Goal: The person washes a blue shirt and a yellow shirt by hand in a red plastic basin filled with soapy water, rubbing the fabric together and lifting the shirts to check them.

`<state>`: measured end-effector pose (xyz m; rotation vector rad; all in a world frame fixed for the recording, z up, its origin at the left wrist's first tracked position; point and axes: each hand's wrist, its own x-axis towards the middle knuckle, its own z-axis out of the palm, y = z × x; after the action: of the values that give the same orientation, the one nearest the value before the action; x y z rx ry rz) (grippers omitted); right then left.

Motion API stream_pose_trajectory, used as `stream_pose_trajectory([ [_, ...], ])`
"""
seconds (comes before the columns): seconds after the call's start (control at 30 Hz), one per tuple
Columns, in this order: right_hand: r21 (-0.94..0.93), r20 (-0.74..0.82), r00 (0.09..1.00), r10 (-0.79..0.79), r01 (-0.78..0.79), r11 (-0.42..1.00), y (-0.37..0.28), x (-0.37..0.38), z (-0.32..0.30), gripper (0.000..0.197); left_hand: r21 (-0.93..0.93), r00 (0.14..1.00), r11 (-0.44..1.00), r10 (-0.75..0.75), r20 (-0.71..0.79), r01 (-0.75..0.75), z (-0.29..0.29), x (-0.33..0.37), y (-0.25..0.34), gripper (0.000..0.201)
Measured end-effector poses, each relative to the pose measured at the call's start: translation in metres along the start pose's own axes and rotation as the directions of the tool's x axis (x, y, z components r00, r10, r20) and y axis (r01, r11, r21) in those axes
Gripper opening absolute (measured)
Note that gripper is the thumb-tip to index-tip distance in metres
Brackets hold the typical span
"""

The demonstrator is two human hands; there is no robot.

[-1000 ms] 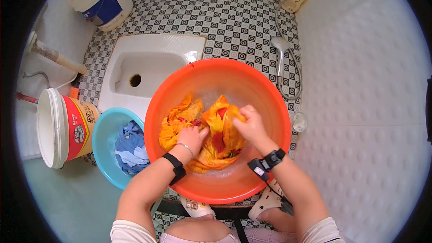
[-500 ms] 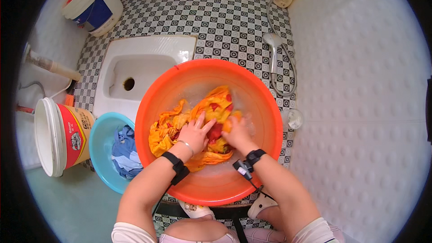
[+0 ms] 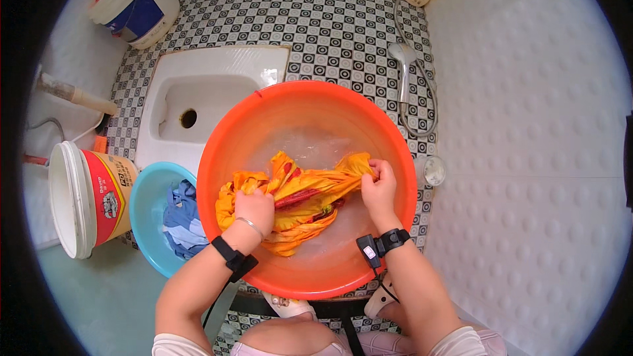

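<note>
L hand [image 3: 254, 206] clenched on the left end of a wet yellow-orange cloth [image 3: 297, 201], fist knuckles-up, thin bangle and black wrist strap behind it. R hand [image 3: 379, 188] grasping the cloth's other end, fingers curled round a bunched fold near the basin's right wall; black strap w/ small device on that wrist. Cloth pulled taut between both hands, twisted into a rope w/ red streaks showing in the folds; loose part sags below L hand. Cloth sits in shallow soapy water inside a big orange basin [image 3: 264, 118], approx centre-low of the bowl.

Just left of the basin, touching its rim: smaller teal basin [image 3: 142, 198] w/ blue clothes [image 3: 184, 221] in it. Further left, a white bucket [image 3: 82, 198] w/ red-yellow label, lying tilted. Behind the basins, a white squat pan [image 3: 211, 86] set in a black-and-white checked tile floor [image 3: 316, 20]. Top left, another white tub [image 3: 135, 0] w/ blue label. Right of the orange basin, a shower head [image 3: 403, 59] w/ hose lies on the tiles; small round white cap [image 3: 434, 170] beside the basin rim. White dimpled wall [image 3: 527, 125] on the right. Person's knees and sandalled feet below the basin.
</note>
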<state>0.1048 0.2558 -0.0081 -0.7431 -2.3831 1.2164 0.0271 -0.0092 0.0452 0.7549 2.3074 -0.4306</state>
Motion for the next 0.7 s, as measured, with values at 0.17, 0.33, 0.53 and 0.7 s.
stream_pose_trajectory([
  [0.17,-0.14,0.102,0.933,0.345,-0.33,0.934,0.004,-0.01,0.009,0.039,-0.187,0.973,0.956,0.216,-0.077,-0.227,-0.04,0.001,0.002,0.038],
  [0.33,-0.624,0.411,0.855,0.315,0.012,0.781,-0.005,-0.009,0.013,0.053,-0.668,0.786,0.626,-0.138,-0.602,-0.402,-0.012,0.077,0.016,0.054],
  [0.53,0.062,0.286,0.956,0.071,-0.092,0.994,-0.029,0.001,-0.014,0.029,-0.547,0.883,0.727,0.466,-0.051,-0.415,-0.016,0.076,0.008,0.058],
  [0.7,0.311,0.2,0.977,0.078,-0.139,0.94,-0.055,0.04,-0.055,0.02,-0.798,0.96,0.534,0.175,-0.22,-0.28,-0.037,0.039,-0.014,0.03],
])
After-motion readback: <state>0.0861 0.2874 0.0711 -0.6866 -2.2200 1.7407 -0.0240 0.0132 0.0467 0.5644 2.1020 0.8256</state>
